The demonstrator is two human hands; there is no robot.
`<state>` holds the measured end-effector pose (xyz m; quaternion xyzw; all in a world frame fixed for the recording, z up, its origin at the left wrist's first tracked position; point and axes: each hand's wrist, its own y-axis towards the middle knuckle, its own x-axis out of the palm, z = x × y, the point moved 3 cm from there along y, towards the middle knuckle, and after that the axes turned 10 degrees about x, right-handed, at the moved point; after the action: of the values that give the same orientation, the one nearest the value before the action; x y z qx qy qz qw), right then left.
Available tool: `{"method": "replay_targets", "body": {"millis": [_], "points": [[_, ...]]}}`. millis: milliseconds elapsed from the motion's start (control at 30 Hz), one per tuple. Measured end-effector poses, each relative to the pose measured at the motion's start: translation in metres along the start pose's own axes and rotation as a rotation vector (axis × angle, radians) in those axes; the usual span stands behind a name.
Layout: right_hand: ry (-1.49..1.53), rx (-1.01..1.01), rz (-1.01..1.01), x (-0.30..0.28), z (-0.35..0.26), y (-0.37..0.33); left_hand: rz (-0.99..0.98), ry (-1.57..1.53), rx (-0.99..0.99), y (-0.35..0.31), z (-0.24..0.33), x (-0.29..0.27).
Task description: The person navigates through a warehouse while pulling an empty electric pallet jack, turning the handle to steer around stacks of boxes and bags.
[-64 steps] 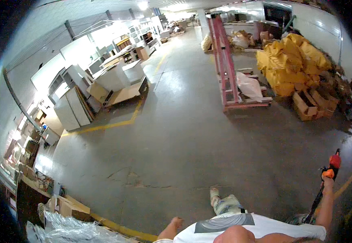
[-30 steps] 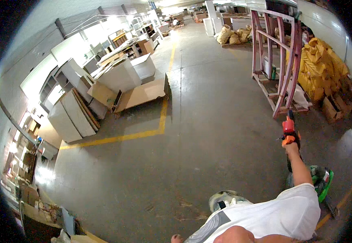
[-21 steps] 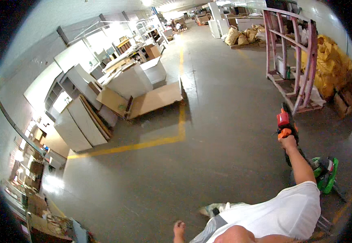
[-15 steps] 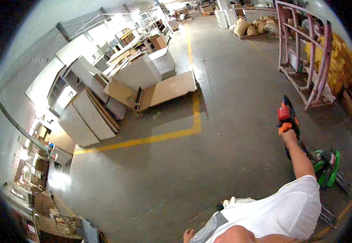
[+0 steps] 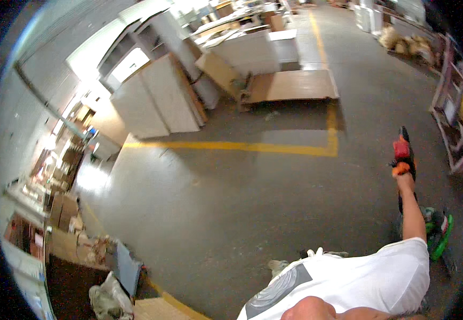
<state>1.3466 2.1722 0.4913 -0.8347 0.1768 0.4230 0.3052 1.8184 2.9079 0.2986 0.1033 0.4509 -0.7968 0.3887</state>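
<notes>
1. Orange grip [image 5: 400, 169], right of the yellow floor line [image 5: 231, 145]: the right hand [image 5: 405, 184] has its fingers seemingly clamped around it, probably to steady the black-and-red handle [image 5: 402, 150].
2. Green-and-black machine [image 5: 446, 239], right of the line and nearer: likely there to leave stepping room.
3. Left hand: out of view; its fingers I cannot tell.
4. White panels [image 5: 149, 101] stand on edge beyond the line, presumably saving floor space.

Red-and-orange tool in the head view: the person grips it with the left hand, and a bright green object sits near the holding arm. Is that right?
Not quite: the head view shows the right hand gripping the red-and-orange tool. The bright green object does sit near the holding arm.
</notes>
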Motion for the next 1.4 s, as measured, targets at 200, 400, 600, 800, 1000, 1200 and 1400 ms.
{"method": "replay_targets", "body": {"millis": [200,400,600,800,1000,1200,1400], "points": [[-0.227,-0.074,0.257,0.079,-0.010,-0.046,0.092,0.056,0.218,0.109,0.032,-0.124],[0.076,-0.083,0.080,0.131,-0.067,-0.132,0.037,-0.039,0.312,0.221,0.193,-0.168],[0.090,-0.113,-0.006,0.215,-0.180,-0.212,-0.078,-0.165,0.313,0.276,0.253,-0.203],[0.057,-0.089,-0.115,0.251,-0.298,-0.318,-0.012,0.061,0.241,0.293,0.226,-0.294],[-0.028,-0.090,-0.066,0.313,-0.369,-0.424,-0.001,0.106,0.069,0.409,0.208,-0.393],[0.055,-0.161,0.033,0.351,-0.428,-0.504,-0.083,0.167,0.159,0.547,0.268,-0.473],[-0.108,-0.137,0.030,0.415,-0.471,-0.580,-0.131,0.379,0.338,0.685,0.387,-0.574]]}}
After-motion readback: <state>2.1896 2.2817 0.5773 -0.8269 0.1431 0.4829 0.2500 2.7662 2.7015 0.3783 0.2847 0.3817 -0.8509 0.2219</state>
